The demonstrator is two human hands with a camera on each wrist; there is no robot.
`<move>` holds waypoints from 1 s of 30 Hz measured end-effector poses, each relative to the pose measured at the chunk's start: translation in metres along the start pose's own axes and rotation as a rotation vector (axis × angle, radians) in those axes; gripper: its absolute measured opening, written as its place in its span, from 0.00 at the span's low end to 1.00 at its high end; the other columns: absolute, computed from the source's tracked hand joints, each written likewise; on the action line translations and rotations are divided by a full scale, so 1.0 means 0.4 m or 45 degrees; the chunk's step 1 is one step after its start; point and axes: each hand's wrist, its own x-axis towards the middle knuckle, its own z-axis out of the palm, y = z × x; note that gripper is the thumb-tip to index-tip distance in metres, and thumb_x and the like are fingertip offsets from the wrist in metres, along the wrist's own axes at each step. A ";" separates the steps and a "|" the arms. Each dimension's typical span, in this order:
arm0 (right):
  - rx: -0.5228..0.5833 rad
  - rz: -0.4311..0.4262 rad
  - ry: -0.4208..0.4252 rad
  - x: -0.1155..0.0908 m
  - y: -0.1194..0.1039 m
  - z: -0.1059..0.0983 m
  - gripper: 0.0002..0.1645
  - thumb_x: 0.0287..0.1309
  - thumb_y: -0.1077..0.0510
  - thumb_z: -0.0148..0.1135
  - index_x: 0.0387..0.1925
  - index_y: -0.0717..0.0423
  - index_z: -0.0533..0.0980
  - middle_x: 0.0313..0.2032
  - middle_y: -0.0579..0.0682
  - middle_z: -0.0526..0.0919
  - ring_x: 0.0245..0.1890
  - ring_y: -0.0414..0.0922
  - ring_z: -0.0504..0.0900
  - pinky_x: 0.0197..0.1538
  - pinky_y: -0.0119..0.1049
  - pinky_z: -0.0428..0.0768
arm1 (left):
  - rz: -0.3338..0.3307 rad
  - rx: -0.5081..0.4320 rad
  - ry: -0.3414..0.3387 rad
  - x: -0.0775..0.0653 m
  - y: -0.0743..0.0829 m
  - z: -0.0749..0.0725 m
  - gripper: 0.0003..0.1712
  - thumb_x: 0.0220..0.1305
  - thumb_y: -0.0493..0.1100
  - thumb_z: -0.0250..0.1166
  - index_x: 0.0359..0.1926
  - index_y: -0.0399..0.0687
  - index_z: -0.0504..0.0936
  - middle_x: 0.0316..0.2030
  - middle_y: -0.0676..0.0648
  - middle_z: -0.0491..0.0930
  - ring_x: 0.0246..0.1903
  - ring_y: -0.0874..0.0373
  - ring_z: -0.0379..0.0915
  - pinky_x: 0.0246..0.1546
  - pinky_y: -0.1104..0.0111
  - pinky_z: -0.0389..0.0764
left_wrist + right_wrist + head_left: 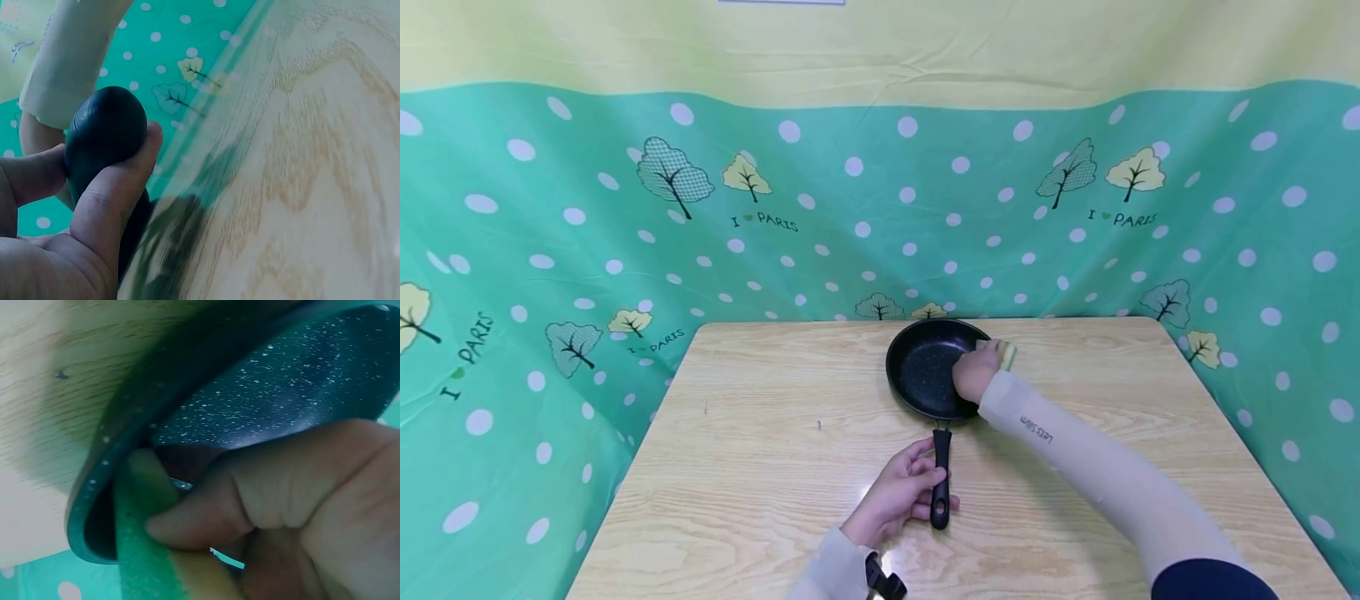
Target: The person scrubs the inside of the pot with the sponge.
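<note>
A black frying pan (925,371) with white specks inside is at the back of the table, its handle (942,448) pointing toward me. My left hand (901,490) grips that handle; in the left wrist view its thumb and fingers close around the rounded handle end (103,134). At the pan's right side, my right hand (976,375) pinches a green and yellow sponge (147,525). The sponge lies at the inner side wall near the rim, as the right wrist view shows. Part of the sponge is hidden behind the fingers.
The pan is over a light wooden table (760,483). Behind and beside the table hangs a green and yellow curtain (820,192) with dots and trees. My right sleeved forearm (1090,454) reaches across the table's right half.
</note>
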 end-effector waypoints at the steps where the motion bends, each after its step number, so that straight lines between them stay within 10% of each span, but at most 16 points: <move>1: 0.005 -0.003 0.002 -0.004 0.000 -0.002 0.19 0.70 0.57 0.63 0.57 0.59 0.85 0.61 0.60 0.84 0.69 0.66 0.73 0.71 0.68 0.65 | 0.000 -0.001 0.001 0.000 0.000 0.000 0.40 0.75 0.34 0.63 0.81 0.41 0.58 0.48 0.40 0.83 0.41 0.41 0.89 0.35 0.56 0.92; 19: 0.293 -0.027 -0.229 -0.023 0.012 -0.026 0.16 0.63 0.68 0.63 0.52 0.64 0.83 0.54 0.60 0.84 0.50 0.56 0.80 0.71 0.71 0.64 | 0.023 -0.009 -0.027 0.001 0.005 0.000 0.38 0.76 0.32 0.61 0.82 0.42 0.59 0.63 0.36 0.77 0.44 0.45 0.88 0.32 0.60 0.92; 23: 0.349 -0.143 -0.263 0.005 0.026 -0.005 0.09 0.64 0.66 0.60 0.43 0.62 0.83 0.43 0.58 0.83 0.36 0.54 0.78 0.48 0.51 0.82 | 0.035 -0.011 -0.025 0.001 0.005 0.002 0.38 0.75 0.32 0.61 0.81 0.42 0.60 0.62 0.36 0.77 0.43 0.46 0.88 0.31 0.61 0.91; 27: 0.407 -0.294 -0.326 -0.007 0.032 -0.017 0.10 0.62 0.68 0.57 0.37 0.57 0.84 0.38 0.55 0.82 0.32 0.51 0.77 0.24 0.36 0.68 | 0.040 -0.009 -0.023 0.002 0.005 0.004 0.37 0.76 0.31 0.61 0.81 0.42 0.60 0.62 0.36 0.77 0.42 0.47 0.88 0.30 0.62 0.91; 30: 0.503 -0.345 -0.367 -0.050 0.031 -0.052 0.17 0.60 0.70 0.57 0.44 0.56 0.87 0.42 0.53 0.82 0.36 0.50 0.78 0.25 0.34 0.67 | 0.044 -0.003 -0.023 0.001 0.004 0.004 0.37 0.76 0.31 0.61 0.81 0.42 0.61 0.62 0.36 0.77 0.41 0.47 0.88 0.30 0.61 0.91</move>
